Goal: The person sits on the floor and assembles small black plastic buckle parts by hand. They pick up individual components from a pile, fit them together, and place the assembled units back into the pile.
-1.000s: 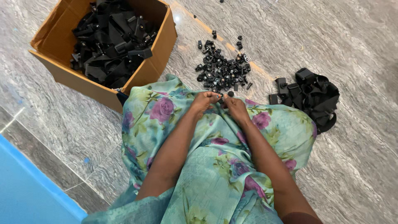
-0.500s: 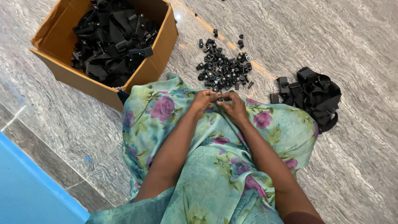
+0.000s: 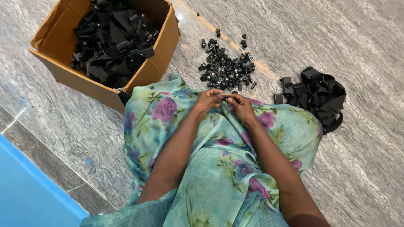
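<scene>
My left hand (image 3: 208, 101) and my right hand (image 3: 241, 105) meet over my lap, on green floral cloth (image 3: 219, 168). Between their fingertips they pinch a small black plastic part (image 3: 225, 98), mostly hidden by the fingers. Just beyond the hands, on the grey stone floor, lies a pile of several small black plastic pieces (image 3: 226, 69).
An open cardboard box (image 3: 155, 67) full of black straps and buckles (image 3: 111, 40) stands at the upper left. A heap of black straps (image 3: 317, 96) lies on the floor to the right. A blue surface (image 3: 29, 193) fills the lower left corner.
Both hands stay together over the lap; only the fingers shift slightly around the small black part.
</scene>
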